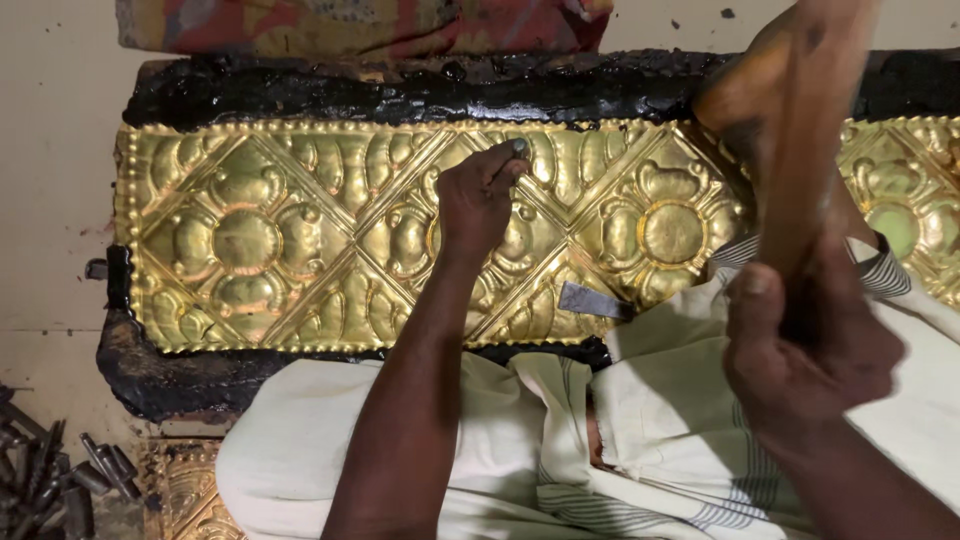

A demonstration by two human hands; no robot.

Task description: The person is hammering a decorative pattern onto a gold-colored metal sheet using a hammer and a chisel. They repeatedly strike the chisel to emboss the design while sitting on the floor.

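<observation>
**Hands on punch and mallet**

Your left hand [478, 200] pinches a small metal punch [519, 148], tip on the embossed gold sheet [300, 240] at upper centre of frame. Your right hand [805, 350], lower right, is clamped round a wooden mallet [790, 110], raised and blurred. Spare punches [60, 480] sit lower left.

The long embossed brass sheet [300, 240] is shining in bright gold, and it is showing a pattern of round flowers inside crossing diagonal lines, with a beaded border along the edges. The thick pitch bed [400, 85] under it is looking glossy black. The folded cloth [350, 25] behind is showing red and yellow patches. The cream cotton cloth [480, 440] over the lap is carrying thin dark stripes near its border. The pile of small metal punches [60, 480] is appearing dark grey. The wooden mallet [790, 130] is appearing brown.
</observation>
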